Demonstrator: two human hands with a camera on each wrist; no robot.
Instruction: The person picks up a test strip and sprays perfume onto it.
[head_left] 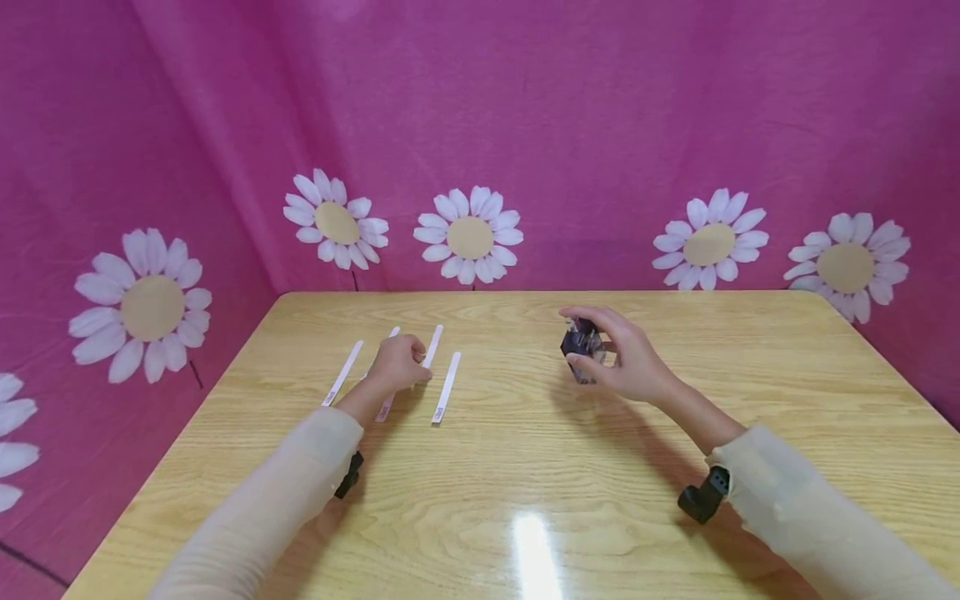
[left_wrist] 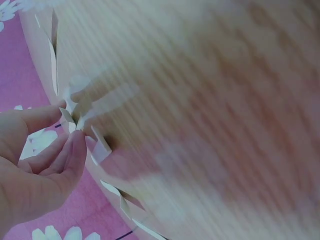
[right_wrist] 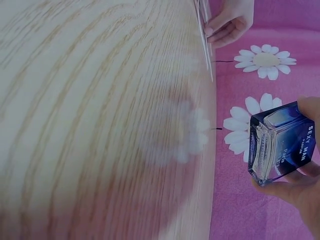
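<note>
A dark blue glass perfume bottle point(head_left: 582, 340) is held above the table in my right hand point(head_left: 633, 358), thumb on one side and fingers on the other. In the right wrist view the bottle point(right_wrist: 282, 142) is tilted and shows the letters "SEXY MAN". My left hand point(head_left: 393, 364) is low over a row of white paper test strips point(head_left: 446, 387). In the left wrist view, its thumb and fingertips pinch the end of one strip point(left_wrist: 71, 119). Part of the row is hidden behind the left hand.
The wooden table point(head_left: 487, 492) reflects a bright light near its front. A pink curtain point(head_left: 585, 125) with white daisies hangs behind and at the sides. One more strip point(head_left: 342, 372) lies left of the left hand. Each wrist carries a black camera point(head_left: 705, 495).
</note>
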